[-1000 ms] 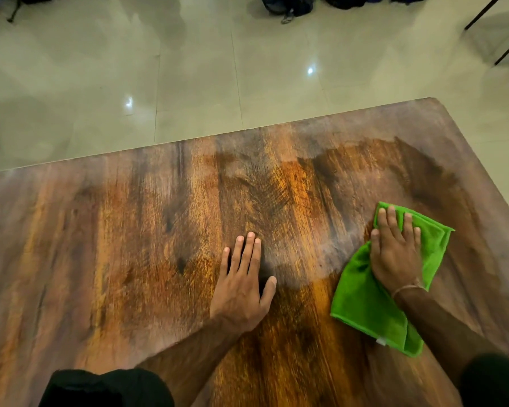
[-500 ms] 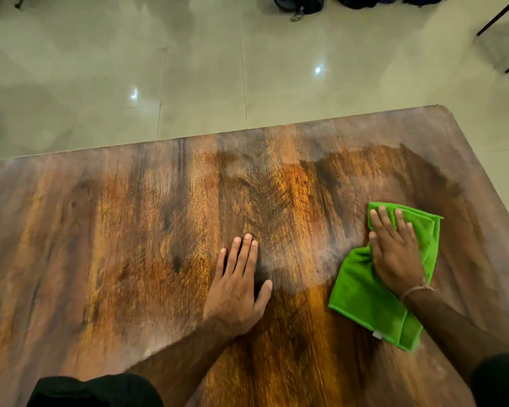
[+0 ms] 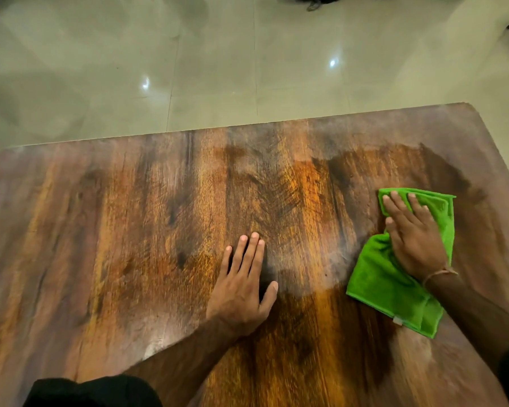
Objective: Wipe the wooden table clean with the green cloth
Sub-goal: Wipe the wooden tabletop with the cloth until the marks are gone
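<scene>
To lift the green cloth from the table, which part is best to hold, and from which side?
Probably the near edge by the white tag. The green cloth lies flat and folded, and the right hand presses its far half, so this edge is free. Come from the near side and pinch the layered edge.

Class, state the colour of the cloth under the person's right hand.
Bright green. The folded green cloth lies under the right hand, clearest in the head view.

Bench: brown grained wooden bench (image 3: pixel 159 230), matt, darker damp-looking patches.
Cloth: bright green fluffy microfibre cloth (image 3: pixel 376 283), matt.
Floor: pale tiled floor (image 3: pixel 218 69), glossy.
</scene>
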